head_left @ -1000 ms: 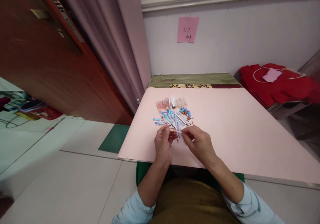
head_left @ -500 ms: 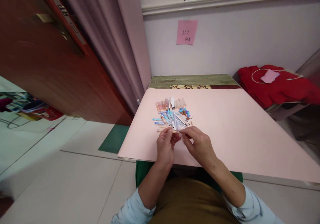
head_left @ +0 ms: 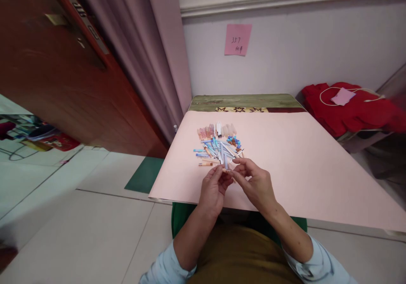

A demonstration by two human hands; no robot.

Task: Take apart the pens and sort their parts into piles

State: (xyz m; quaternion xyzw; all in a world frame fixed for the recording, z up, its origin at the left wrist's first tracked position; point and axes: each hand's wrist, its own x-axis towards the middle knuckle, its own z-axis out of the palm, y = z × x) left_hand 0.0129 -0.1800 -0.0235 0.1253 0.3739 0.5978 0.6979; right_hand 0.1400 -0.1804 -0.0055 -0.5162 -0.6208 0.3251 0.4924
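Note:
A heap of several pen parts (head_left: 218, 147) in blue, white and orange lies on a pink sheet (head_left: 285, 161) that covers the table. Just in front of the heap my left hand (head_left: 215, 188) and my right hand (head_left: 254, 183) meet fingertip to fingertip. Both pinch a small pale pen piece (head_left: 227, 170) between them. Behind the heap lies a row of clear and orange caps (head_left: 207, 131), with a few small blue and brown bits (head_left: 235, 141) to the right.
A green wooden table edge (head_left: 244, 101) shows behind the sheet. A pink note (head_left: 237, 39) sticks to the wall. Red cloth with a white cord (head_left: 352, 104) lies to the right. A dark red door (head_left: 57, 76) and a curtain (head_left: 149, 55) stand to the left.
My hands have drawn a little nearer to me and closer together. The long pen body held a second ago is no longer visible; only a small piece shows between my fingertips.

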